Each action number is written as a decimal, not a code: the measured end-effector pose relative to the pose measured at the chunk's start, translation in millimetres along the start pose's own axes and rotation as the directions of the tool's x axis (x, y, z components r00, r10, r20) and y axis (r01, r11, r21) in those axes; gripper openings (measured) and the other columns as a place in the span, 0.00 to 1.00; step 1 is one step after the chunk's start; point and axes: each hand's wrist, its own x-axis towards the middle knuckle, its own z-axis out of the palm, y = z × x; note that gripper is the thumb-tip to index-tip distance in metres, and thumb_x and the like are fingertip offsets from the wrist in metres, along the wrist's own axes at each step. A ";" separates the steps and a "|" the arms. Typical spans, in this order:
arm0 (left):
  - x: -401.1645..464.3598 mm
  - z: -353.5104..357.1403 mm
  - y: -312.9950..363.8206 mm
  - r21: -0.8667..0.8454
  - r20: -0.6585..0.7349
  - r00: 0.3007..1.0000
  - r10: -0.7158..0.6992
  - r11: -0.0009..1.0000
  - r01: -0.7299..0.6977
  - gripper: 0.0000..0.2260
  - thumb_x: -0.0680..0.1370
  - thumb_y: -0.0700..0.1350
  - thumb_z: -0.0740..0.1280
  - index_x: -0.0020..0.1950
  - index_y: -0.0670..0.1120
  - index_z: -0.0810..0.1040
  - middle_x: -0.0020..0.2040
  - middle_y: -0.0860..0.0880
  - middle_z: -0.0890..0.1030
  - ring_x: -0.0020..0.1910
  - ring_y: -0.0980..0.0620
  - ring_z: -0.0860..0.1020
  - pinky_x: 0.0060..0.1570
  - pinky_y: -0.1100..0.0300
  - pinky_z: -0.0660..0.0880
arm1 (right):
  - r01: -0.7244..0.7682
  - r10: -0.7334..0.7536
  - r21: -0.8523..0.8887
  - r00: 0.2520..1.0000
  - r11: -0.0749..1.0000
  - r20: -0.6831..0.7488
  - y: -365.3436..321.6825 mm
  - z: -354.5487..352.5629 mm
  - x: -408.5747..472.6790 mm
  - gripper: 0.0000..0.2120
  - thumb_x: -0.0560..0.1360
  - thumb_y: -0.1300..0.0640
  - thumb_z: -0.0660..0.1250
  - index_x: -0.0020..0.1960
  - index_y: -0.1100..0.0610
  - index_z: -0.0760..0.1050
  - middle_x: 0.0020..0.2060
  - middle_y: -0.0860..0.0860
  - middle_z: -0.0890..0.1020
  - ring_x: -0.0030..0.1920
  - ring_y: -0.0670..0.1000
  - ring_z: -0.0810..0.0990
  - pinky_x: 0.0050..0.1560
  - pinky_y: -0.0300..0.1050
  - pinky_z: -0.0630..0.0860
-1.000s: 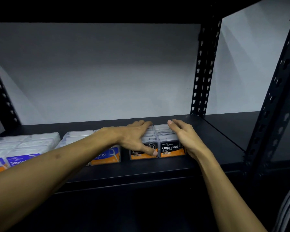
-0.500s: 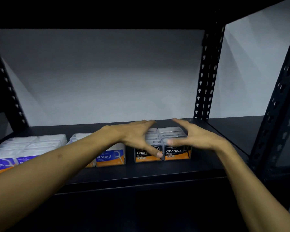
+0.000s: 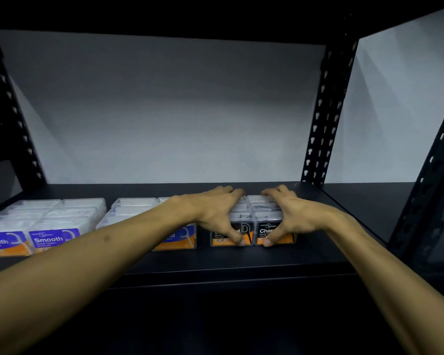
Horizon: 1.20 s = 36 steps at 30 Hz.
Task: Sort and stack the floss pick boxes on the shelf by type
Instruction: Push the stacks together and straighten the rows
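From the head camera I see three groups of floss pick boxes sitting along the front of the black shelf (image 3: 241, 262). At far left are the Smooth boxes (image 3: 46, 226), packed side by side in rows running back. Just right of them is the group whose blue label (image 3: 176, 237) my left forearm mostly hides, so I can't read its type. Further right, with a gap between, is the Charcoal block (image 3: 255, 216), two columns wide.

My left hand (image 3: 217, 211) lies over the left column, fingers reaching its back edge and thumb pressed on the front label. My right hand (image 3: 290, 216) mirrors it on the right column. Both hands are clamped on that block, close together, thumbs nearly meeting.

I judge the sorting largely done, since each group looks like one type. What seems left is squaring up the Charcoal block; whether any stacking in height is wanted I can't tell, as every group appears one layer deep.
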 end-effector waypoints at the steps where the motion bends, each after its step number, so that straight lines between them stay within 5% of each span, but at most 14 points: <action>1: 0.0 0.5 -0.1 -0.005 -0.003 1.000 0.001 1.000 -0.001 0.53 0.64 0.68 0.75 0.79 0.49 0.53 0.68 0.48 0.68 0.66 0.48 0.68 0.67 0.49 0.70 | -0.005 0.005 -0.014 1.000 1.000 0.003 -1.1 -1.0 0.5 0.63 0.54 0.36 0.82 0.79 0.50 0.51 0.66 0.47 0.62 0.70 0.51 0.61 0.72 0.54 0.66; 9: -12.5 -11.6 0.2 0.018 -0.041 0.999 0.003 1.000 -0.003 0.58 0.61 0.73 0.73 0.80 0.48 0.52 0.76 0.46 0.65 0.71 0.45 0.68 0.70 0.50 0.68 | -0.045 0.050 -0.123 0.998 0.991 0.034 -18.8 -11.3 -11.8 0.67 0.56 0.27 0.76 0.81 0.49 0.43 0.77 0.48 0.54 0.78 0.54 0.54 0.77 0.58 0.57; 15: -72.1 -47.2 -44.4 -0.137 -0.131 0.987 -0.089 0.988 0.071 0.53 0.62 0.74 0.71 0.79 0.51 0.57 0.80 0.50 0.61 0.76 0.48 0.64 0.73 0.48 0.65 | 0.053 -0.037 0.106 0.988 0.993 -0.153 -73.1 -18.6 -27.1 0.54 0.63 0.26 0.68 0.80 0.45 0.48 0.80 0.48 0.54 0.78 0.52 0.57 0.76 0.57 0.60; 24: -152.9 -14.1 -116.9 0.030 -0.154 0.970 -0.189 0.980 0.196 0.55 0.63 0.78 0.66 0.80 0.49 0.55 0.80 0.51 0.60 0.78 0.50 0.60 0.75 0.56 0.58 | 0.246 -0.259 -0.171 0.964 0.954 -0.061 -173.0 30.5 22.1 0.52 0.67 0.27 0.67 0.80 0.52 0.52 0.79 0.51 0.58 0.78 0.52 0.57 0.77 0.49 0.54; 32: -146.9 10.7 -136.3 0.067 -0.089 0.978 -0.189 0.978 0.195 0.57 0.63 0.75 0.69 0.81 0.45 0.52 0.79 0.47 0.60 0.76 0.47 0.62 0.75 0.55 0.60 | 0.188 -0.178 -0.265 0.982 0.946 0.061 -188.7 38.5 48.9 0.58 0.66 0.28 0.69 0.81 0.54 0.45 0.81 0.52 0.50 0.80 0.52 0.48 0.78 0.48 0.48; 36: -140.4 20.6 -143.1 0.139 -0.094 0.980 -0.177 0.972 0.189 0.59 0.63 0.77 0.67 0.81 0.43 0.50 0.76 0.45 0.63 0.72 0.44 0.64 0.71 0.49 0.65 | 0.184 -0.172 -0.266 0.983 0.946 0.069 -187.8 47.4 53.6 0.60 0.65 0.28 0.70 0.81 0.56 0.44 0.79 0.53 0.54 0.78 0.54 0.54 0.77 0.53 0.56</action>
